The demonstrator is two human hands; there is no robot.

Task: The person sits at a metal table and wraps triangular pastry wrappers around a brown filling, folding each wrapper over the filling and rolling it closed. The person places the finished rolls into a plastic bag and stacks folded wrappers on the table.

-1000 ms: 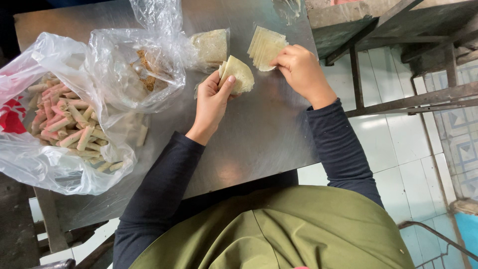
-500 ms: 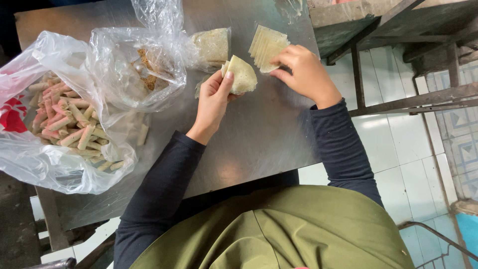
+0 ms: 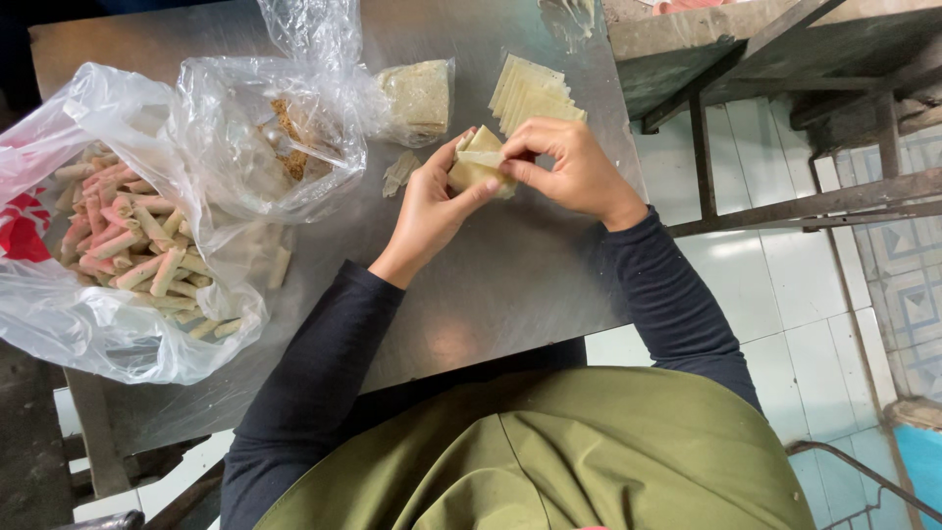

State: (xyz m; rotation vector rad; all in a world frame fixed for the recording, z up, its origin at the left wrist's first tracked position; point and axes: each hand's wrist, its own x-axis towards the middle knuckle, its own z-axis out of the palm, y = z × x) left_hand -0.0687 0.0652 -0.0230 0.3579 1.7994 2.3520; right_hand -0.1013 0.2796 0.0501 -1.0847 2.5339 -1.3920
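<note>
Above the metal table point(image 3: 510, 285), both hands meet on one pale square wrapper sheet point(image 3: 479, 157). My left hand point(image 3: 432, 201) cups it from below with the thumb on its edge. My right hand point(image 3: 569, 167) pinches its right corner and folds it over. Just behind the hands lies a fanned stack of flat wrapper sheets point(image 3: 535, 93). A clear bag with brown filling point(image 3: 285, 137) sits to the left of the hands.
A big clear plastic bag full of finished rolls point(image 3: 132, 245) fills the table's left side. A small bag of pale sheets point(image 3: 417, 96) lies at the back. A metal frame point(image 3: 785, 201) stands over white floor tiles on the right.
My right hand has left the wrapper stack and come over to the sheet in my left hand. Both hands now fold that sheet together.
</note>
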